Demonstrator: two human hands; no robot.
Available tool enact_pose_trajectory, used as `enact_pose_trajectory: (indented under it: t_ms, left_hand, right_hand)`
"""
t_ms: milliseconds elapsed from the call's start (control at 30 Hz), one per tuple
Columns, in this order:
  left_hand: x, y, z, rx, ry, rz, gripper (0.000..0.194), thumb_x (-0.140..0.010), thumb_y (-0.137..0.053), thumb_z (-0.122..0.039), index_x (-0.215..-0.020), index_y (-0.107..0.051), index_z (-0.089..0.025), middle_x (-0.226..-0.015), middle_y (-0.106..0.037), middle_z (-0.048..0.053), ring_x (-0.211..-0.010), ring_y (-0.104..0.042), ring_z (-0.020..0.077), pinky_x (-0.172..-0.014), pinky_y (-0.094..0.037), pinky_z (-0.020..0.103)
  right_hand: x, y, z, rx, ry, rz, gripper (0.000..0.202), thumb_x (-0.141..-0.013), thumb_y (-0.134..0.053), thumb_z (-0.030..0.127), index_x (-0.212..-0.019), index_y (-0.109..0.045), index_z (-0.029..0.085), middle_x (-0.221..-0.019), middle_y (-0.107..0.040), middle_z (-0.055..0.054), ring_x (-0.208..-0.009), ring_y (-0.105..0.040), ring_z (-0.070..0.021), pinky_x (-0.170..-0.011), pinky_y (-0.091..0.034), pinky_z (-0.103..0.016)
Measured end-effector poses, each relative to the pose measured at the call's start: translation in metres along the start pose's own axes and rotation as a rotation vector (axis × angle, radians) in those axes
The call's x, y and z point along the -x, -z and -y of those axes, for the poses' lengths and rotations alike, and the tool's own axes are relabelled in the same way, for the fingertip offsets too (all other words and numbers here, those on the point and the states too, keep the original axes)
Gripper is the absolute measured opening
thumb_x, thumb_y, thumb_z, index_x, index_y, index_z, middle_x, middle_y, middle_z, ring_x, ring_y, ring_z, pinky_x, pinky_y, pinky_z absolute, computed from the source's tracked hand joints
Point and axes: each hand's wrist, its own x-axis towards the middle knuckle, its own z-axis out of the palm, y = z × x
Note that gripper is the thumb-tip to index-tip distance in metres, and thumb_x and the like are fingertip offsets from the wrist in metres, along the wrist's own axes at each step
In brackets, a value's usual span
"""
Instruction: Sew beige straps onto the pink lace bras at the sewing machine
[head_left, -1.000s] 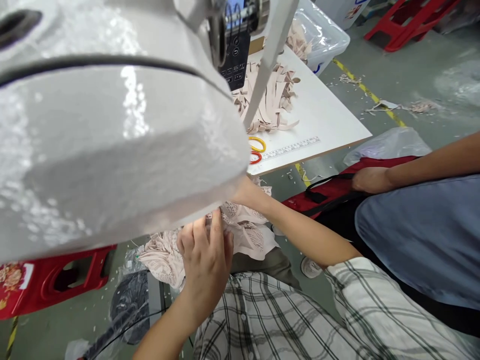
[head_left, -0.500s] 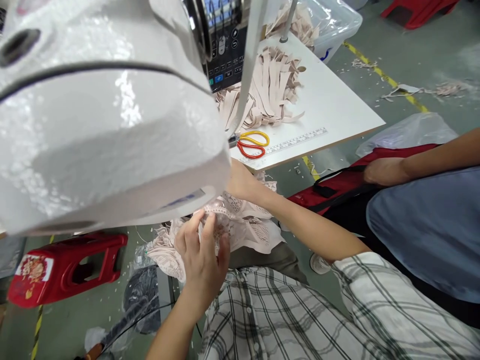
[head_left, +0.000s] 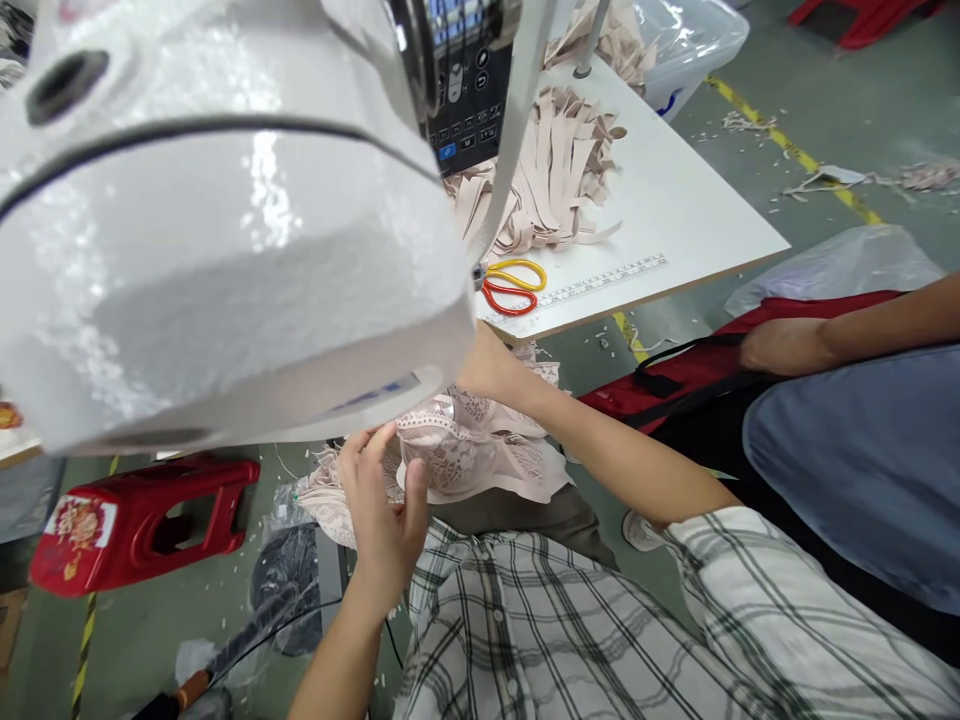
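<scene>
A pale pink lace bra (head_left: 450, 450) lies below the white sewing machine head (head_left: 247, 290), draped over my lap. My left hand (head_left: 382, 510) is at its left side, thumb and fingers apart, fingertips touching the lace edge near the machine. My right hand (head_left: 487, 365) reaches in from the right above the bra. Its fingers are hidden behind the machine head, so what they hold does not show. More pale lace pieces (head_left: 330, 500) hang in a bunch left of the bra.
Yellow-and-red-handled scissors (head_left: 514, 287), a clear ruler (head_left: 600, 285) and beige fabric strips (head_left: 555, 170) lie on the white table (head_left: 697, 210). A red stool (head_left: 150, 525) stands at left. Another person's hand (head_left: 784, 345) rests near a red bag (head_left: 630, 395) at right.
My left hand has slid left along the lace and its thumb has come away, uncovering more of the bra. My right hand stays about where it was. The view has shifted slightly.
</scene>
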Motion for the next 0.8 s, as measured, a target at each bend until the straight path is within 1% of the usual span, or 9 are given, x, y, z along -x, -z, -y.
enact_pose_trajectory:
  t_ms: [67, 133, 300, 400, 467, 567, 633, 700, 800]
  left_hand:
    - [-0.002, 0.000, 0.003, 0.018, 0.057, -0.011, 0.037, -0.097, -0.052, -0.031, -0.132, -0.049, -0.019, -0.130, -0.052, 0.016, -0.127, -0.046, 0.0275, -0.103, -0.040, 0.044]
    - [-0.004, -0.001, 0.007, 0.037, 0.120, -0.005, 0.033, -0.099, -0.048, -0.033, -0.129, -0.051, -0.020, -0.125, -0.053, 0.015, -0.122, -0.048, 0.0261, -0.100, -0.040, 0.042]
    - [-0.011, -0.003, 0.015, 0.091, 0.237, 0.007, 0.028, -0.102, -0.040, -0.034, -0.120, -0.056, -0.020, -0.108, -0.057, 0.009, -0.098, -0.055, 0.0204, -0.088, -0.043, 0.035]
    - [-0.013, -0.006, 0.019, 0.120, 0.267, -0.008, 0.028, -0.103, -0.038, -0.035, -0.115, -0.057, -0.019, -0.104, -0.058, 0.008, -0.102, -0.056, 0.0210, -0.091, -0.043, 0.036]
    - [-0.015, -0.008, 0.021, 0.145, 0.288, -0.002, 0.028, -0.103, -0.035, -0.035, -0.110, -0.057, -0.019, -0.103, -0.060, 0.008, -0.104, -0.057, 0.0210, -0.093, -0.043, 0.036]
    - [-0.020, -0.011, 0.023, 0.155, 0.294, 0.049, 0.028, -0.103, -0.036, -0.036, -0.103, -0.057, -0.018, -0.097, -0.062, 0.007, -0.097, -0.059, 0.0203, -0.087, -0.044, 0.034]
    - [-0.025, -0.010, 0.024, 0.139, 0.284, 0.088, 0.027, -0.101, -0.039, -0.039, -0.098, -0.057, -0.018, -0.092, -0.062, 0.006, -0.089, -0.060, 0.0200, -0.079, -0.045, 0.032]
    - [-0.030, -0.008, 0.023, 0.124, 0.312, 0.149, 0.028, -0.098, -0.044, -0.042, -0.091, -0.057, -0.018, -0.085, -0.062, 0.004, -0.080, -0.060, 0.0190, -0.070, -0.044, 0.030]
    - [-0.034, -0.001, 0.019, 0.101, 0.353, 0.230, 0.029, -0.093, -0.053, -0.048, -0.084, -0.053, -0.019, -0.069, -0.055, -0.002, -0.064, -0.055, 0.0158, -0.058, -0.039, 0.026]
  right_hand:
    - [0.000, -0.001, 0.001, -0.015, -0.007, -0.006, 0.006, -0.081, -0.060, 0.023, -0.077, -0.062, 0.019, -0.089, -0.063, -0.003, -0.075, -0.059, -0.0174, -0.068, -0.048, -0.031]
    - [0.000, -0.001, 0.001, -0.026, -0.004, -0.015, 0.005, -0.080, -0.061, 0.023, -0.077, -0.062, 0.019, -0.089, -0.063, -0.003, -0.080, -0.060, -0.0187, -0.070, -0.049, -0.031]
    - [0.002, -0.002, 0.004, -0.046, -0.041, -0.007, 0.003, -0.079, -0.062, 0.023, -0.078, -0.062, 0.020, -0.089, -0.062, -0.003, -0.072, -0.058, -0.0177, -0.067, -0.049, -0.033]
    - [0.003, -0.003, 0.003, -0.035, -0.082, -0.002, 0.002, -0.079, -0.063, 0.023, -0.079, -0.062, 0.021, -0.091, -0.063, -0.004, -0.072, -0.058, -0.0188, -0.070, -0.052, -0.035]
    - [0.003, -0.005, 0.002, -0.018, -0.079, -0.004, 0.003, -0.079, -0.063, 0.024, -0.081, -0.063, 0.021, -0.092, -0.063, -0.005, -0.071, -0.058, -0.0193, -0.069, -0.053, -0.037]
    - [0.003, -0.007, 0.001, -0.014, -0.054, -0.012, 0.006, -0.080, -0.063, 0.026, -0.084, -0.065, 0.021, -0.095, -0.064, -0.005, -0.073, -0.059, -0.0192, -0.068, -0.054, -0.035]
    - [0.003, -0.007, 0.003, -0.039, -0.052, -0.012, 0.008, -0.082, -0.061, 0.027, -0.086, -0.066, 0.021, -0.098, -0.064, -0.006, -0.077, -0.060, -0.0191, -0.071, -0.055, -0.034]
    - [0.006, -0.006, 0.006, -0.076, -0.069, -0.020, 0.011, -0.084, -0.061, 0.029, -0.084, -0.066, 0.020, -0.100, -0.064, -0.007, -0.079, -0.060, -0.0185, -0.075, -0.055, -0.035]
    - [0.019, -0.006, 0.007, -0.153, -0.127, -0.061, 0.016, -0.086, -0.065, 0.034, -0.082, -0.066, 0.019, -0.103, -0.064, -0.007, -0.085, -0.061, -0.0174, -0.082, -0.055, -0.035]
